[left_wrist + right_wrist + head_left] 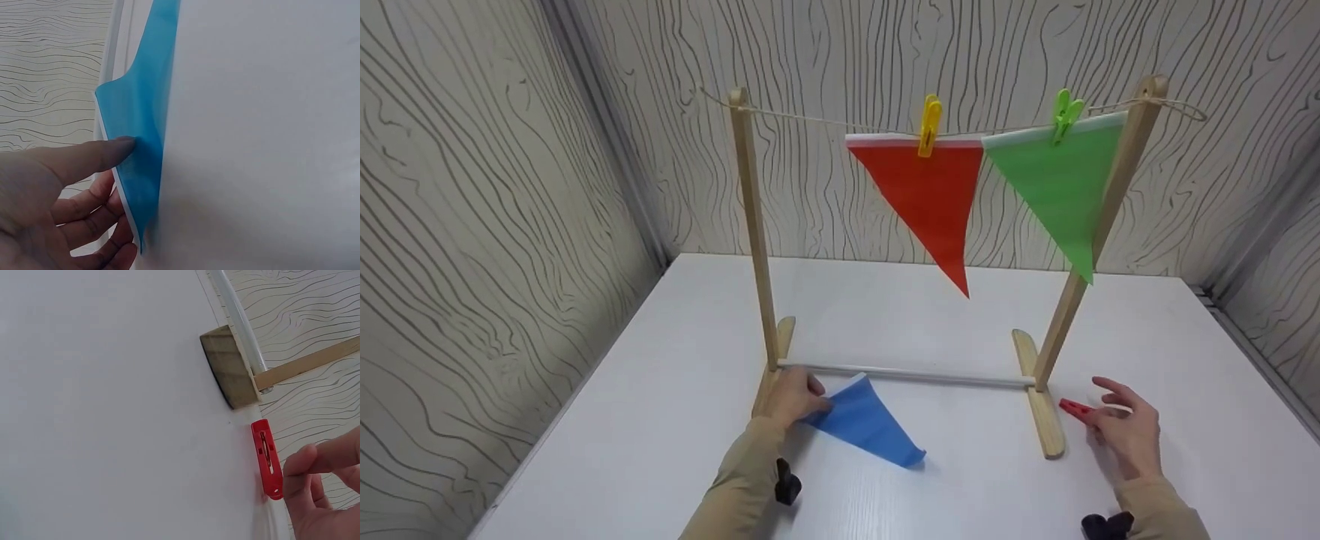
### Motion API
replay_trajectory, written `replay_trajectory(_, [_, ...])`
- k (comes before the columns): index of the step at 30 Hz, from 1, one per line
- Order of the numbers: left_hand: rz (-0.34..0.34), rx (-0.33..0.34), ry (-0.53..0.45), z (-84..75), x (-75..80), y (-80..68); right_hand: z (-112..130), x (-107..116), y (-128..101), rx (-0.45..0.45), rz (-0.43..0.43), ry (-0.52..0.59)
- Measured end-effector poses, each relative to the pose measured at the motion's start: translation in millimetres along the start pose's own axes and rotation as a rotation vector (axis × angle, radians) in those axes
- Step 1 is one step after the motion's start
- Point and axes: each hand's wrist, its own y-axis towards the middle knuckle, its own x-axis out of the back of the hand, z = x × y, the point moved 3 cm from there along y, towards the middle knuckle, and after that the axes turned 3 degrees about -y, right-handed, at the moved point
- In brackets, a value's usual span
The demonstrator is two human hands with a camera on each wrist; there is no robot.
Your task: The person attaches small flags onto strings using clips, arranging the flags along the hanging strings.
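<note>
A blue triangular pennant (pixel 864 421) with a white top edge is pinched between the thumb and fingers of my left hand (pixel 795 399), by the left end of that edge. In the left wrist view the thumb lies on the front of the blue cloth (pixel 147 121) and the other fingers are behind it. My right hand (pixel 1130 431) pinches one end of a red clothespin (pixel 1078 410), just right of the stand's right foot. Its other end points away from the fingertips in the right wrist view (pixel 266 458).
A string (pixel 810 118) runs between two wooden posts (pixel 756 225). A yellow clothespin (pixel 929 127) holds a red pennant (pixel 934 191) there, and a green clothespin (pixel 1066 116) a green pennant (pixel 1057 176). A white rod (pixel 915 374) joins the posts low down, near the right foot (pixel 1044 420).
</note>
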Motion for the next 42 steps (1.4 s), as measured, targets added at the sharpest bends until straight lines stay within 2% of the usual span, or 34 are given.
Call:
replay_trajectory(4, [0.007,0.005,-0.010,0.7,0.1,0.4,-2.1,8.2,0.5,0.011,0.004,-0.036])
replay_trajectory(11, [0.003,0.015,-0.009,0.4,1.8,0.0,-4.5,13.6,6.1,-0.023,0.159,-0.125])
replay_trajectory(17, [-0.014,0.009,-0.031,1.8,1.2,-1.3,-3.1,8.3,7.8,-0.025,0.206,-0.209])
replay_trajectory(24, [-0.034,0.010,-0.054,2.2,2.4,-0.3,1.5,7.0,9.2,0.015,0.207,-0.308])
replay_trajectory(32, [-0.079,-0.012,-0.080,2.9,3.1,-1.2,0.8,7.0,10.2,0.024,0.209,-0.322])
replay_trajectory(39, [-0.129,0.011,-0.012,5.7,5.7,2.6,0.4,7.6,9.9,0.079,0.152,-0.344])
replay_trajectory(42, [-0.133,0.008,-0.055,5.5,6.9,4.4,1.7,7.3,9.3,0.111,0.130,-0.347])
